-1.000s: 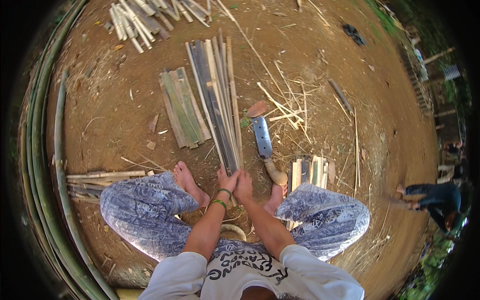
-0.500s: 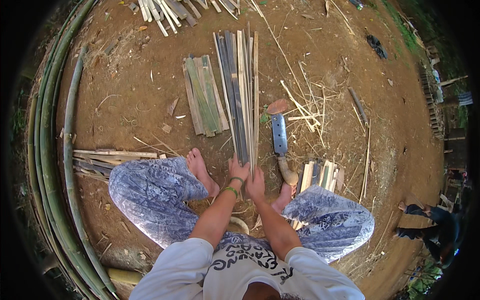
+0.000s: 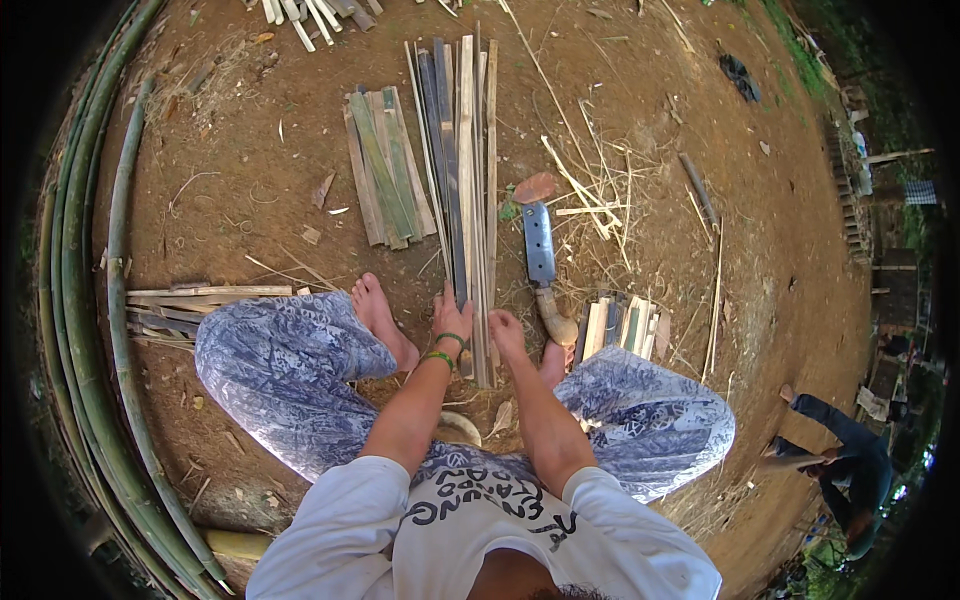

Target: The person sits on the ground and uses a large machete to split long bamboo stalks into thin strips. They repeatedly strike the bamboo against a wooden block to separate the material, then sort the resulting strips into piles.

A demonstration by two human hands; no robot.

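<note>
A long bundle of split bamboo strips point(image 3: 464, 190), some dark and some pale, lies lengthwise on the ground before me, its near ends between my forearms. My left hand point(image 3: 452, 318) is closed on the bundle's left side, the fingers pointing away from me along its edge. My right hand point(image 3: 507, 334) is at the right edge, fingers curled; whatever they pinch is hidden. Right of the bundle lies a broad-bladed machete point(image 3: 539, 245) with a curved wooden handle point(image 3: 556, 318). Shorter, wider bamboo slats point(image 3: 390, 170) are stacked to the left.
More cut strips lie beside my left knee point(image 3: 210, 298), by my right knee point(image 3: 620, 325) and at the far edge point(image 3: 315, 15). Long green bamboo poles point(image 3: 75, 300) line the left side. Thin shavings point(image 3: 600, 200) are scattered at right. Another person point(image 3: 845, 465) is at far right.
The view has shifted slightly. My hands have moved a little apart, and more of the strips' near ends shows between them. A pale strip lies more plainly over the dark ones.
</note>
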